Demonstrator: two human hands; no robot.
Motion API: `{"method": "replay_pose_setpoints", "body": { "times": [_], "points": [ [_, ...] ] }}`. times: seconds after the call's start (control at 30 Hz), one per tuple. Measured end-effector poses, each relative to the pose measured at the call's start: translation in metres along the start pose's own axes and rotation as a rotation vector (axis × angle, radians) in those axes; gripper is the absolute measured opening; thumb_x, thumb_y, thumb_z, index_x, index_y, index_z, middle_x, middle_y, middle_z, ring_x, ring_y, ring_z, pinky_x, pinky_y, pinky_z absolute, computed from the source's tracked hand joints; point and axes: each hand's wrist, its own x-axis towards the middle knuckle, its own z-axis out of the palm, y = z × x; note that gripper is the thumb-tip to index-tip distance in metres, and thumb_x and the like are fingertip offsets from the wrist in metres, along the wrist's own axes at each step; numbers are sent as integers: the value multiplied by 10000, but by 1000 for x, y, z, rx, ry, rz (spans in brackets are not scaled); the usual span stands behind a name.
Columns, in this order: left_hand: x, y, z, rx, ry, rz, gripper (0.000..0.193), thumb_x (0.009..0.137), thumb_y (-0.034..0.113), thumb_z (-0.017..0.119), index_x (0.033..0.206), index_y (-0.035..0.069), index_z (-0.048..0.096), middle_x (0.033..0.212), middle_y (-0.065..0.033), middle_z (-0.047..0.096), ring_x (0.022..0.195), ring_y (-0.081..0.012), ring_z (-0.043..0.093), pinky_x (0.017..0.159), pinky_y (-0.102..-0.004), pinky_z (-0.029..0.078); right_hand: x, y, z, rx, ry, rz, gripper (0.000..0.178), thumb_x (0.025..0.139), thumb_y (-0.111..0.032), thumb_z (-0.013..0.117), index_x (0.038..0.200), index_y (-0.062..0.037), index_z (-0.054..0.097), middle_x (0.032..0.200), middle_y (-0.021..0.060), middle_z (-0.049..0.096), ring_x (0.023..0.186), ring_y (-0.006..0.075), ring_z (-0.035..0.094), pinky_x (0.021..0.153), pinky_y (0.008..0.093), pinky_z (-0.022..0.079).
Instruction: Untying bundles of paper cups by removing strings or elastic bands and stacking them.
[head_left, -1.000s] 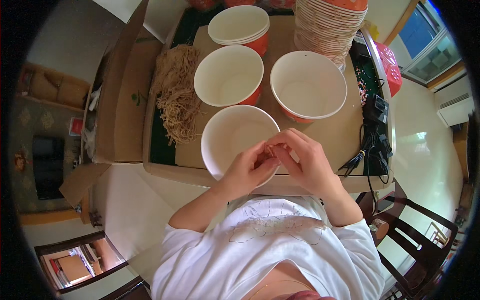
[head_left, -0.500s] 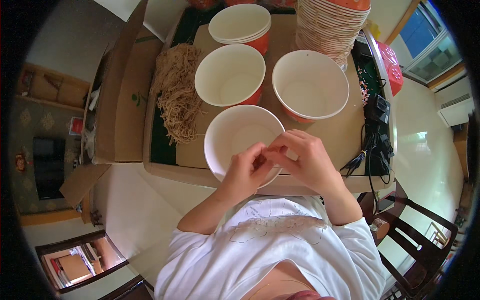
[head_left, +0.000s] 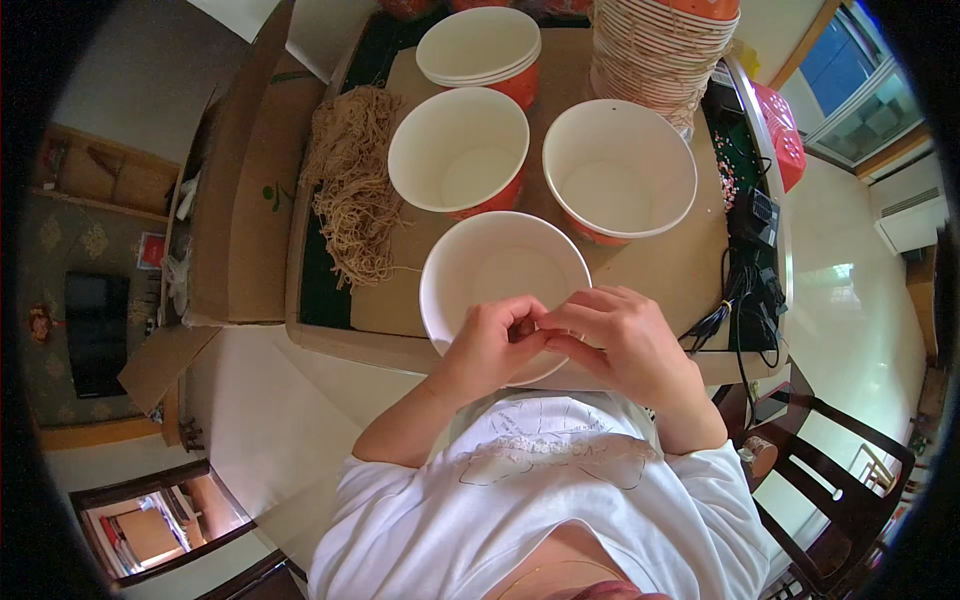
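Note:
Both hands meet over the near rim of a white-lined paper bucket [head_left: 480,270] at the table's front edge. My left hand [head_left: 496,340] pinches with thumb and forefinger, its fingertips close to those of my right hand [head_left: 625,335]. The right fingers are also pressed together at the rim. Whatever lies between the fingertips is too small or hidden to make out. Just beyond stand another bucket [head_left: 458,150] on the left and one more [head_left: 620,170] on the right, both red-orange outside and white inside. A bundle of tan string [head_left: 355,190] lies to the left.
Behind are a few nested buckets [head_left: 478,48] and a tall bucket stack [head_left: 660,60] with string about it. Black adapters and cables [head_left: 750,270] lie along the right edge. An open cardboard box [head_left: 255,200] stands left of the table, a dark chair [head_left: 830,480] at lower right.
The near bucket has shifted slightly right and towards me. My hands have moved a little right and down with it, still pinched together.

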Motion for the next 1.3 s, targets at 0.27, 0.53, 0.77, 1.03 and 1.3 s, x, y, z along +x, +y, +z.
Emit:
{"method": "replay_pose_setpoints", "body": {
  "times": [0.27,0.53,0.77,1.03,1.3],
  "points": [
    [1,5,1,42,-28,-44,105,856,105,670,880,10,634,667,37,559,605,-17,463,541,-206,400,-1,2,-1,102,31,127,125,772,-80,686,881,-36,644,781,100,631,712,283,616,629,355,494],
    [4,6,1,52,35,22,175,842,158,702,832,3,621,571,27,496,533,-44,416,495,-238,374,2,9,2,32,41,145,76,821,-101,625,822,-51,568,741,133,597,719,323,592,626,409,470],
    [10,16,-29,109,-370,32,174,754,120,758,774,44,603,579,16,434,522,-62,396,479,-246,331,5,11,3,121,54,202,81,840,-90,610,839,-32,553,749,141,591,682,340,590,597,403,467],
    [9,14,-34,504,-255,572,155,740,119,706,895,126,697,678,-14,545,567,-171,558,495,-319,435,7,15,-4,159,14,201,59,834,-69,595,854,-27,560,761,136,598,683,339,593,598,394,472],
    [14,17,-18,1113,0,850,119,741,124,643,859,111,649,699,-8,487,585,-176,558,491,-303,460,9,16,1,61,23,121,78,819,-48,608,894,-27,600,799,109,612,689,283,623,609,340,500]
  ]
}}
